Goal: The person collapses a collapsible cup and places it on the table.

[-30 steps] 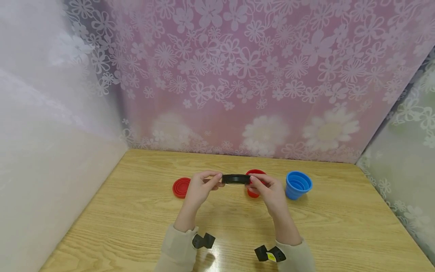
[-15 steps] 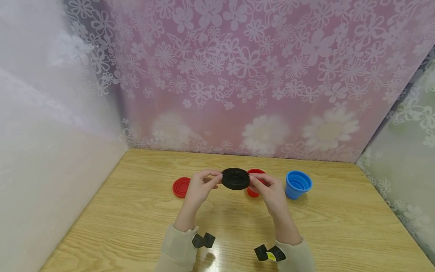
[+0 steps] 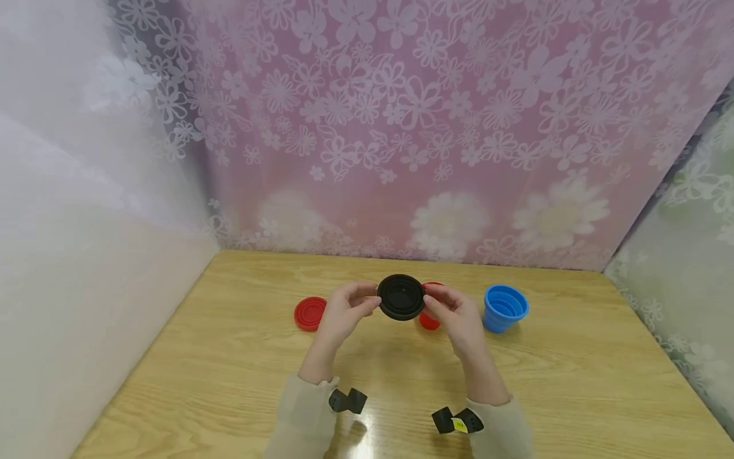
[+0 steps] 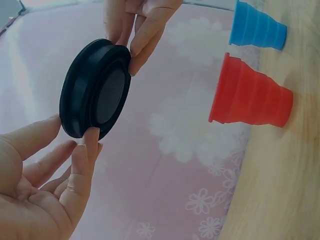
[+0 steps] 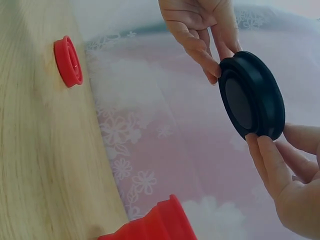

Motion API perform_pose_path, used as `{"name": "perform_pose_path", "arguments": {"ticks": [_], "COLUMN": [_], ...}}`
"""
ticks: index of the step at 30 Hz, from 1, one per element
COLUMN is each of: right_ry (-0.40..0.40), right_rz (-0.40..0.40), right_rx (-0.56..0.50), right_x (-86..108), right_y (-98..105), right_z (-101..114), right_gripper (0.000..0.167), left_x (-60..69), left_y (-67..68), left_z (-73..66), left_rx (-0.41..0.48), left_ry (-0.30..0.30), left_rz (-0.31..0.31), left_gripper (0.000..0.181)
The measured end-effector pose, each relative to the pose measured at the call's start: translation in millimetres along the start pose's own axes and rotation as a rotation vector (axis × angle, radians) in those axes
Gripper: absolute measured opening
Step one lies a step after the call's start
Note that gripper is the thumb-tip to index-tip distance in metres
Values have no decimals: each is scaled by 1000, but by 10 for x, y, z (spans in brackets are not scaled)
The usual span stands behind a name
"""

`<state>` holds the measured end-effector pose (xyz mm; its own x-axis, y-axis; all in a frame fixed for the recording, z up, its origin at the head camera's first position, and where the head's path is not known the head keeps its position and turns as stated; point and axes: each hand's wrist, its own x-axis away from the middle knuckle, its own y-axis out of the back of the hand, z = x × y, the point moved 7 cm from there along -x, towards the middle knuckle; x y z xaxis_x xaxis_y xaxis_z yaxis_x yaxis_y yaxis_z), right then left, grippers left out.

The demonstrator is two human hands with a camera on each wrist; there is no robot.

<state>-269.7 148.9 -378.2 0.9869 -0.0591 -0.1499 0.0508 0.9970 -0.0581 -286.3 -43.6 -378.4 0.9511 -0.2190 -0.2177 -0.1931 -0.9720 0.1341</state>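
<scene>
A black collapsible cup, folded flat into a disc, is held up above the table between both hands. My left hand pinches its left edge between thumb and fingers. At the opposite edge, my right hand pinches it the same way. Its ringed inside faces the head camera, while the left wrist view shows the grooved side and flat base of the black cup. Behind the right hand stands a red collapsible cup, expanded and partly hidden in the head view.
An expanded blue collapsible cup stands upright on the wooden table, right of the red one. A flattened red collapsible cup lies at the left, close to the left hand. Flower-patterned cloth hangs behind the table.
The black cup has tilted from nearly edge-on to showing its ringed inside to the head camera. Both hands keep their pinch and have risen slightly.
</scene>
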Motion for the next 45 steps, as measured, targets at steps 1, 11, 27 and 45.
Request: {"name": "perform_pose_path", "arguments": {"ticks": [1, 11, 27, 45], "right_ry": [-11, -97, -30, 66], "right_rz": [1, -45, 2, 73], "right_rx": [3, 93, 99, 471], "right_x": [-12, -62, -125, -317], "right_y": [6, -16, -394, -640], "right_z": [-18, -193, -492, -829], "right_gripper": [31, 29, 24, 17], "left_x": [-12, -55, -96, -200], "left_y": [-13, -24, 315, 463], "left_z": [19, 72, 510, 980], "left_rx": [-7, -29, -150, -240], "left_ry": [5, 58, 97, 259], "left_rz": [10, 18, -17, 89], "left_gripper": [30, 28, 21, 23]}}
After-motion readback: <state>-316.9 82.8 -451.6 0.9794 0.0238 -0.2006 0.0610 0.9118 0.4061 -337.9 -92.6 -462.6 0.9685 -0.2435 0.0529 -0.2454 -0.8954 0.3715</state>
